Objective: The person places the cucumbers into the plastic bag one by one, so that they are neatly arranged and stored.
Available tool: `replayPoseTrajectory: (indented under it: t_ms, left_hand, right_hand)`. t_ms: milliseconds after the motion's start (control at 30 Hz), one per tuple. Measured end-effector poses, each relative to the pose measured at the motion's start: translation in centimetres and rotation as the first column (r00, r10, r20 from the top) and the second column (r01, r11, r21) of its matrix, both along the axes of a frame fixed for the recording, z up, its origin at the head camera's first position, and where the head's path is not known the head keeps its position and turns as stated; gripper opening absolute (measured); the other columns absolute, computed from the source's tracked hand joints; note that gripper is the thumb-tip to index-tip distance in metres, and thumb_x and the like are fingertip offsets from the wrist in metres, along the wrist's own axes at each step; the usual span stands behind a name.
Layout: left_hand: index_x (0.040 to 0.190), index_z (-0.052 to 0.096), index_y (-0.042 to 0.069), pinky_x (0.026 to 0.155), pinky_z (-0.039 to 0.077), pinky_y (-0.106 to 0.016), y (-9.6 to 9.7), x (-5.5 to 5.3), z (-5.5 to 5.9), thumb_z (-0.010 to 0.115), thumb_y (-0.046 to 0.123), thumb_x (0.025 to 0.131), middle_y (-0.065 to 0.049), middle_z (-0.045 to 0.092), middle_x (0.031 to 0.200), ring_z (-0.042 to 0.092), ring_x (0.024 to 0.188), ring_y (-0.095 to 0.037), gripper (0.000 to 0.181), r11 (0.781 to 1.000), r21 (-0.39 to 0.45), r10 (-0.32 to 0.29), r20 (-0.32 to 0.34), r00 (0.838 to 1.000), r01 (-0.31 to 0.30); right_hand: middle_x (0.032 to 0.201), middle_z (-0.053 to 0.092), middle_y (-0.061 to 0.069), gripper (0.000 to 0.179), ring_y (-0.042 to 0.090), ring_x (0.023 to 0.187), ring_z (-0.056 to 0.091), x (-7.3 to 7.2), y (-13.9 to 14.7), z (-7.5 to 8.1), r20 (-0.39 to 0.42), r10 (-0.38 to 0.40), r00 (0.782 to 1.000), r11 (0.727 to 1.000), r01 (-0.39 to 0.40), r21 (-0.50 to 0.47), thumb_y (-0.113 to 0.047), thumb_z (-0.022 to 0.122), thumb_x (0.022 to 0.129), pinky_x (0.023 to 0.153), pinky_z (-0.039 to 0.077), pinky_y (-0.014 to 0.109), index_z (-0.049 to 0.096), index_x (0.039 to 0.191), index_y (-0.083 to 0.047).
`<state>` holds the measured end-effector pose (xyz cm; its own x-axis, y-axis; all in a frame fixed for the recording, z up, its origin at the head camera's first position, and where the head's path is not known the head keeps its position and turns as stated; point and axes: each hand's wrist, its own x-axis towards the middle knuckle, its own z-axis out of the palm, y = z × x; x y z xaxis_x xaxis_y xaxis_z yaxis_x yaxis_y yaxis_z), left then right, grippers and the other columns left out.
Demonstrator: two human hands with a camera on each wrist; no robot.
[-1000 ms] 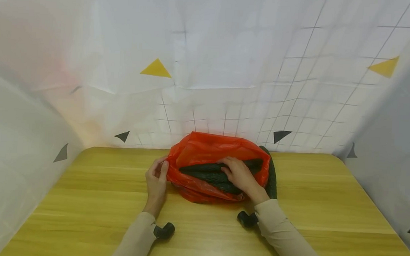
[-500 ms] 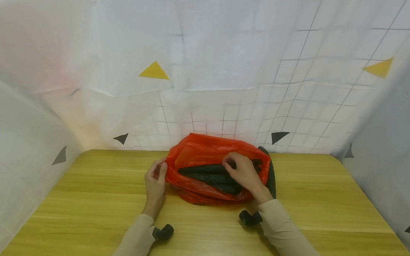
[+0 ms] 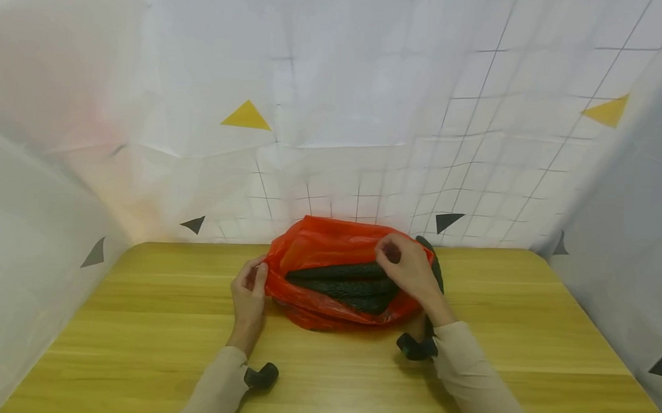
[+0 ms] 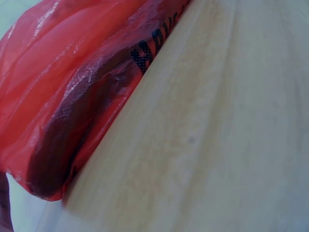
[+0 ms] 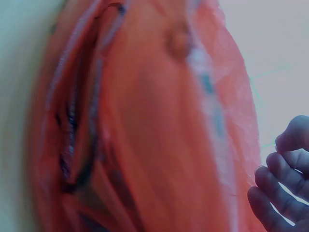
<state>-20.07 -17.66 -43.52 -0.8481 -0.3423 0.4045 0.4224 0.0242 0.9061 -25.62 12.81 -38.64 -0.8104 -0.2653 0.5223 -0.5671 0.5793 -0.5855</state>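
A red plastic bag (image 3: 307, 236) lies on its side with its mouth spread towards me. Several dark green cucumbers (image 3: 344, 287) lie side by side inside it. At the bag's left edge my left hand (image 3: 249, 292) pinches the red plastic between thumb and fingers. My right hand (image 3: 408, 268) is over the right end of the bag, hiding the cucumbers' right ends. Its fingers are loosely curled and hold nothing, as the right wrist view shows beside the blurred bag (image 5: 149, 121). Through the plastic in the left wrist view, one dark cucumber (image 4: 53, 150) shows.
Another cucumber (image 3: 438, 273) lies outside the bag, along its right side, partly behind my right hand. The wooden table (image 3: 323, 378) ends at a white sheet wall (image 3: 341, 96) close behind the bag. Dark camera mounts (image 3: 262, 376) stick out from both wrists.
My right hand has let go of the top cucumber and moved up and right. The cucumbers in the bag lie slightly shifted. The left hand keeps its grip on the bag's edge.
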Motion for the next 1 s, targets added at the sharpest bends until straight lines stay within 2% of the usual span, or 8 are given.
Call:
replayPoseTrajectory:
  t_ms: [333,500,667,833,1000]
  left_hand:
    - [0.115,0.061,-0.006,0.08,0.05,-0.013,-0.1,0.2,0.1,0.057,0.011,0.094,0.006,0.065,0.1,0.058,0.088,-0.006,0.028,1.0,0.02,-0.02,0.029,0.999,0.019]
    - [0.115,0.061,-0.007,0.078,0.05,-0.013,-0.1,0.2,0.1,0.057,0.01,0.094,0.005,0.064,0.097,0.057,0.086,-0.006,0.027,1.0,0.013,-0.018,0.02,1.0,0.018]
    - [0.114,0.062,-0.005,0.078,0.049,-0.012,-0.1,0.2,0.1,0.057,0.011,0.094,0.006,0.064,0.097,0.058,0.087,-0.006,0.027,1.0,0.001,-0.013,0.026,1.0,0.013]
    - [0.114,0.062,-0.006,0.079,0.049,-0.012,-0.1,0.1,0.2,0.057,0.01,0.094,0.005,0.065,0.098,0.058,0.087,-0.005,0.027,1.0,-0.005,-0.01,0.014,1.0,0.01]
    - [0.114,0.062,-0.005,0.081,0.05,-0.013,-0.1,0.2,0.2,0.057,0.011,0.094,0.008,0.065,0.099,0.059,0.089,-0.005,0.027,1.0,-0.001,-0.011,0.027,1.0,0.011]
  right_hand:
    - [0.084,0.064,-0.001,0.006,0.01,0.075,0.059,0.2,1.2,0.7,0.002,-0.063,0.998,0.998,0.063,0.005,-0.015,0.066,0.087,0.072,0.055,0.028,0.062,0.092,-0.015]
    - [0.084,0.063,0.0,0.007,0.011,0.074,0.057,0.2,1.7,1.0,0.021,-0.076,0.997,0.997,0.076,-0.017,-0.014,0.065,0.087,0.071,0.053,0.023,0.061,0.092,-0.014]
    - [0.083,0.064,0.001,0.005,0.012,0.074,0.057,0.2,2.5,1.4,0.0,-0.107,0.994,0.993,0.107,-0.042,-0.013,0.063,0.088,0.069,0.05,0.018,0.061,0.092,-0.012]
    - [0.084,0.066,0.003,0.006,0.014,0.076,0.058,0.2,3.1,1.8,0.012,-0.14,0.99,0.989,0.14,-0.048,-0.016,0.061,0.09,0.071,0.051,0.021,0.062,0.094,-0.011]
    - [0.082,0.065,0.004,0.006,0.014,0.076,0.058,0.2,3.8,1.7,0.012,-0.163,0.987,0.985,0.163,-0.051,-0.016,0.06,0.09,0.068,0.05,0.016,0.061,0.092,-0.011]
